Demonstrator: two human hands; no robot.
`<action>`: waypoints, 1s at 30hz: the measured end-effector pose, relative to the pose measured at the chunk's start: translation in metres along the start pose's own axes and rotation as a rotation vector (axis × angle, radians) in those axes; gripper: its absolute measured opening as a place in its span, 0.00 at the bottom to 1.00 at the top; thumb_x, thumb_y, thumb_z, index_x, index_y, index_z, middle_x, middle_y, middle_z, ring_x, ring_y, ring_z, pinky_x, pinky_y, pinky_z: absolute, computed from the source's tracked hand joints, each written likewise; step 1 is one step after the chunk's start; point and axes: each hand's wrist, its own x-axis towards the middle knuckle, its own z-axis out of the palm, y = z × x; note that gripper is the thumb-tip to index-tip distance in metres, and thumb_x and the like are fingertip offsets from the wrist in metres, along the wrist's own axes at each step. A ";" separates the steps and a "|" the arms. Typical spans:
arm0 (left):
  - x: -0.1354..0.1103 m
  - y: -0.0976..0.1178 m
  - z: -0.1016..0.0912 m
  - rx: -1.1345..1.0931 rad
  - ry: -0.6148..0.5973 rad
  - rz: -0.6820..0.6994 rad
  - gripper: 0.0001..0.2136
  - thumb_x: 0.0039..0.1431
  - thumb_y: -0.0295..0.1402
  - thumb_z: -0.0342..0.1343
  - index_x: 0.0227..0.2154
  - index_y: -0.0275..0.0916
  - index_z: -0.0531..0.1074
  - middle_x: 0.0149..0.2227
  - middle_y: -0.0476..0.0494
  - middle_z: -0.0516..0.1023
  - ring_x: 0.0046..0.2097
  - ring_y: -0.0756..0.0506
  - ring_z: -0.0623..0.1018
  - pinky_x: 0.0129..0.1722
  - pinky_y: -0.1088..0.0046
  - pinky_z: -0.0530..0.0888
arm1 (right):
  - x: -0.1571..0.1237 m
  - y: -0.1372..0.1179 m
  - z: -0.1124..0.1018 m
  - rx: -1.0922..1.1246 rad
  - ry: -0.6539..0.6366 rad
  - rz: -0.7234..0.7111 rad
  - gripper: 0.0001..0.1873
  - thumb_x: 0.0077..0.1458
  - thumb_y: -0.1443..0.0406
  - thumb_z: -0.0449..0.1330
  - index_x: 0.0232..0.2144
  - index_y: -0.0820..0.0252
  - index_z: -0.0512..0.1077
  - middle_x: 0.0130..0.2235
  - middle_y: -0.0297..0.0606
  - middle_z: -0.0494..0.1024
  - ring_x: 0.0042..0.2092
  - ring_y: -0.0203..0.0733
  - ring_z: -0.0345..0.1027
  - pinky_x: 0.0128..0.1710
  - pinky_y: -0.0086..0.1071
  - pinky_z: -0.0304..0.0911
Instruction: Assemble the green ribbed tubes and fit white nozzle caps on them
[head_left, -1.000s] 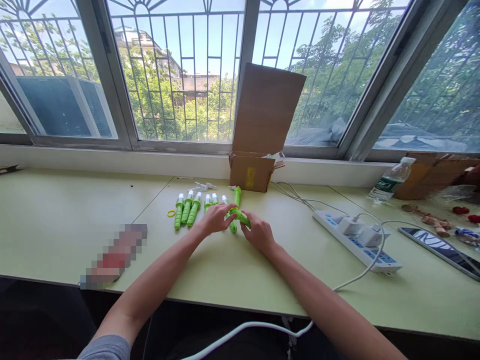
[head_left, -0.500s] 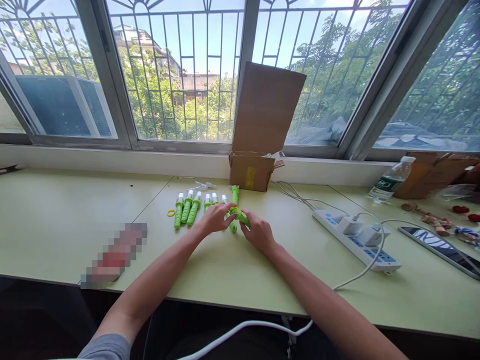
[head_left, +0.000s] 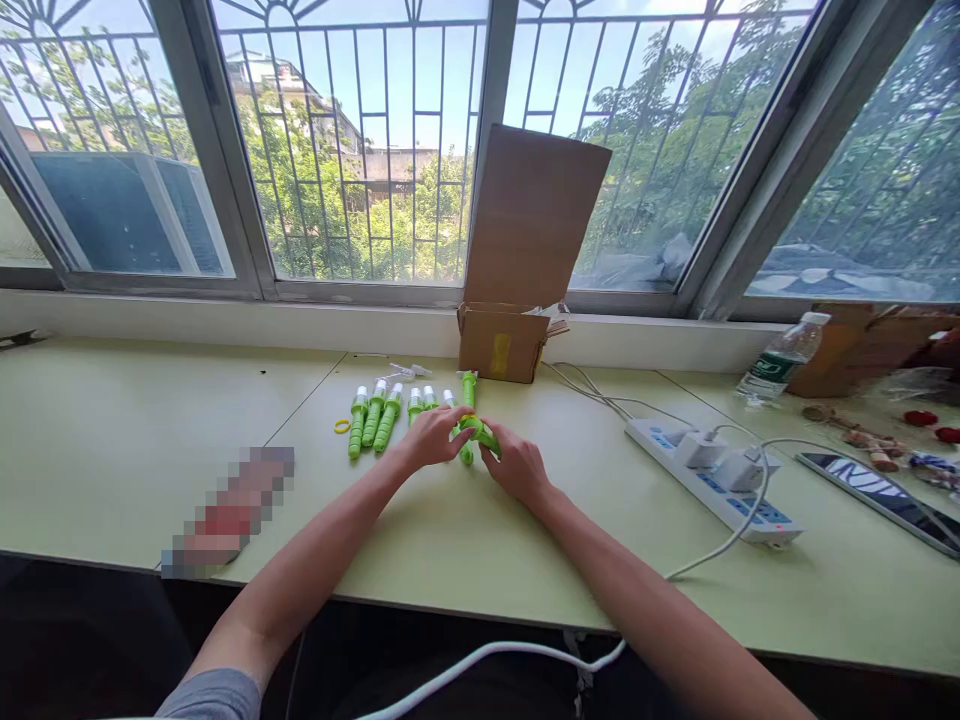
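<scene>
Between my hands is a green tube-like piece (head_left: 488,440) with a bit of yellow at its left end. My left hand (head_left: 435,436) pinches that left end with thumb and fingers. The other end sits in the curled fingers of my right hand (head_left: 517,464). Under and behind them lies another green tube (head_left: 469,388), partly covered. Several green ribbed tubes with white caps (head_left: 387,420) lie in a row to the left, some half hidden by my left hand. A yellow ring (head_left: 342,426) rests at the row's left end.
Small clear plastic pieces (head_left: 409,371) lie behind the tubes. An open cardboard box (head_left: 495,343) stands against the window sill. To the right are a power strip (head_left: 712,485) with cables, a phone (head_left: 881,500) and a water bottle (head_left: 784,358). A blurred-out object (head_left: 232,510) lies front left.
Both hands stay in nearly the same place. The green piece between them has shifted only very slightly.
</scene>
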 end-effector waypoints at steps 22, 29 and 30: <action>0.000 -0.001 0.001 -0.020 0.010 0.005 0.15 0.61 0.41 0.48 0.48 0.41 0.66 0.36 0.44 0.76 0.36 0.46 0.77 0.36 0.71 0.71 | 0.000 0.000 -0.001 0.003 0.014 -0.010 0.23 0.54 0.65 0.53 0.54 0.55 0.63 0.47 0.37 0.77 0.39 0.42 0.73 0.33 0.30 0.65; 0.001 0.000 0.000 -0.040 0.017 -0.007 0.15 0.60 0.41 0.49 0.48 0.40 0.65 0.36 0.44 0.76 0.36 0.46 0.77 0.36 0.71 0.71 | 0.000 0.000 0.000 -0.002 0.018 -0.017 0.23 0.54 0.65 0.53 0.54 0.55 0.63 0.47 0.36 0.77 0.39 0.42 0.74 0.33 0.30 0.65; 0.001 0.000 0.000 -0.049 0.020 -0.013 0.15 0.60 0.41 0.49 0.47 0.40 0.65 0.36 0.44 0.76 0.36 0.46 0.77 0.35 0.71 0.71 | 0.000 0.000 0.000 -0.003 0.021 -0.020 0.23 0.54 0.65 0.53 0.54 0.55 0.63 0.48 0.36 0.76 0.39 0.42 0.74 0.33 0.30 0.65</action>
